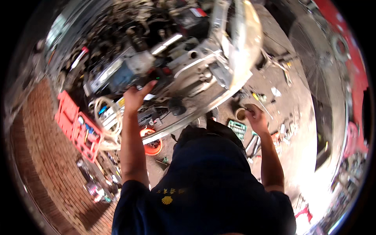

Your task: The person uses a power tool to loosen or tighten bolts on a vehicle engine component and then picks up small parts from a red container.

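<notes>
Over the front of a car with its engine bay exposed, my left hand (134, 98) reaches forward with the thumb stretched out to the right. Its other fingers are hidden and blurred. Just beyond it lies a blue-and-grey housing (124, 74); near the thumb is a dark part with a small green light (158, 78). Whether the hand grips any of these cannot be made out. To the right of the bumper bar (188, 122), my right hand (255, 116) has its fingers curled at the rim of a tan ring (240, 114), like a roll of tape, above the floor.
An open red tool case (80, 127) and a coiled pale hose (107, 117) are at the left. An orange bucket (152, 147) stands below the bumper bar. A green socket set (237, 129) and scattered tools lie on the floor, right. A red vehicle (357, 74) is at the far right.
</notes>
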A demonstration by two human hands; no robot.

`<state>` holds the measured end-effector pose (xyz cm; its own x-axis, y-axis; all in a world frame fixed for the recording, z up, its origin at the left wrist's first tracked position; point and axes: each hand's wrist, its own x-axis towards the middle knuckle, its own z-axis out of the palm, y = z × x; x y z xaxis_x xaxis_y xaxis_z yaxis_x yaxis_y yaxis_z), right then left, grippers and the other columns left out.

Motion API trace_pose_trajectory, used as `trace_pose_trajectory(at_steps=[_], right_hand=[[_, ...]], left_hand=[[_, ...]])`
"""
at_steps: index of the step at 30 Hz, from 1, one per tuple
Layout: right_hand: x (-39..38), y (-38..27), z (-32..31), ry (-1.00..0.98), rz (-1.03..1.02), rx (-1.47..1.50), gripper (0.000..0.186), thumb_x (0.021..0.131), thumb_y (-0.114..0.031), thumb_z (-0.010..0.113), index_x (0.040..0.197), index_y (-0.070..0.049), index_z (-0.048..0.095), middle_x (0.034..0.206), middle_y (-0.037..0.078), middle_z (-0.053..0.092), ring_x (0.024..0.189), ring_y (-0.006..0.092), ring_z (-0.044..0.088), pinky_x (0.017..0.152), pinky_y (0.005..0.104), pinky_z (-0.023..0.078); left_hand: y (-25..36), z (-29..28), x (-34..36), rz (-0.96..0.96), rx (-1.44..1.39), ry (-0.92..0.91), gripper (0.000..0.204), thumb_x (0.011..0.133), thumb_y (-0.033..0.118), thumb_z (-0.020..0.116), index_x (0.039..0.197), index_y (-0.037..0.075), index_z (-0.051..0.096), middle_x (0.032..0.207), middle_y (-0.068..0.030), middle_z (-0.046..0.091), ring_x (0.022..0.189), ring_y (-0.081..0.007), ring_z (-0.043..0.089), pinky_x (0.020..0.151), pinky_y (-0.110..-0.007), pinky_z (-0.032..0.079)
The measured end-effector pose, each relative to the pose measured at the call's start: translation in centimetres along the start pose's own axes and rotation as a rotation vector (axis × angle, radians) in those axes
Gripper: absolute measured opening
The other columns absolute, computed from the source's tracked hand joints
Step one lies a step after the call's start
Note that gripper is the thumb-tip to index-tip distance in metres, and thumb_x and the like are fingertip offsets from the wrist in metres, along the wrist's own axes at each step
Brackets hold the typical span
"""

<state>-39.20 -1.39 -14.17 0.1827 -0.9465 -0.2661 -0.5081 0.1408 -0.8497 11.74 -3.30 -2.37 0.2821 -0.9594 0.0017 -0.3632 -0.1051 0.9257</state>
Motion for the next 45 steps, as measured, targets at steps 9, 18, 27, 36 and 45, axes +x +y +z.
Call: trace_pose_trajectory(at_steps=[9, 18, 27, 36, 45], right_hand=[[-7.8, 9.0, 2.7, -0.063, 0.304, -0.261, 0.038, 0.094, -0.032, 0.069, 0.12, -0.003, 0.07, 0.108, 0.018, 0.076, 0.098, 0.0315, 0.074, 0.088, 0.0412, 0.057], [-32.0, 31.8, 6.5, 0.07, 0.978, -0.233, 0.031, 0.087, -0.017, 0.069, 0.116, -0.011, 0.074, 0.115, 0.009, 0.073, 0.101, 0.0227, 0.072, 0.085, 0.0375, 0.06], [-35.9, 29.0, 15.9, 0.018, 0.917, 0.047, 0.022, 0.08, -0.023, 0.075, 0.099, -0.012, 0.074, 0.107, 0.008, 0.073, 0.109, 0.0282, 0.069, 0.089, 0.0413, 0.058], [-36.9, 21.7, 17.8, 0.255, 1.047, 0.189, 0.038, 0.09, -0.04, 0.069, 0.102, -0.004, 0.076, 0.085, 0.015, 0.076, 0.081, 0.0276, 0.076, 0.076, 0.0421, 0.058], [-34.0, 25.0, 14.2, 0.036, 0.638, -0.399, 0.021, 0.091, -0.02, 0.06, 0.102, -0.01, 0.075, 0.096, 0.013, 0.073, 0.093, 0.0314, 0.073, 0.081, 0.044, 0.059]], left_hand=[[-0.1, 0.1, -0.3, 0.142, -0.074, -0.123, 0.048, 0.086, -0.003, 0.079, 0.132, -0.006, 0.065, 0.132, -0.0093, 0.068, 0.117, -0.0164, 0.061, 0.107, -0.032, 0.043], [-1.8, -1.1, 0.3, 0.241, -0.039, -0.206, 0.059, 0.091, 0.004, 0.071, 0.147, -0.004, 0.051, 0.148, -0.0132, 0.057, 0.133, -0.0229, 0.053, 0.116, -0.038, 0.037], [-2.5, -2.7, -0.5, 0.283, -0.02, -0.278, 0.065, 0.092, 0.005, 0.064, 0.153, -0.003, 0.041, 0.154, -0.015, 0.052, 0.137, -0.0257, 0.051, 0.118, -0.039, 0.035], [-3.1, -5.7, -0.2, 0.387, 0.098, -0.275, 0.06, 0.098, 0.026, 0.067, 0.145, -0.006, 0.046, 0.146, -0.0174, 0.053, 0.136, -0.0266, 0.05, 0.12, -0.042, 0.034], [-4.0, -8.3, -4.1, 0.355, 0.354, -0.181, 0.071, 0.108, 0.048, 0.049, 0.153, -0.006, 0.038, 0.146, -0.0202, 0.052, 0.136, -0.0313, 0.052, 0.119, -0.043, 0.038]])
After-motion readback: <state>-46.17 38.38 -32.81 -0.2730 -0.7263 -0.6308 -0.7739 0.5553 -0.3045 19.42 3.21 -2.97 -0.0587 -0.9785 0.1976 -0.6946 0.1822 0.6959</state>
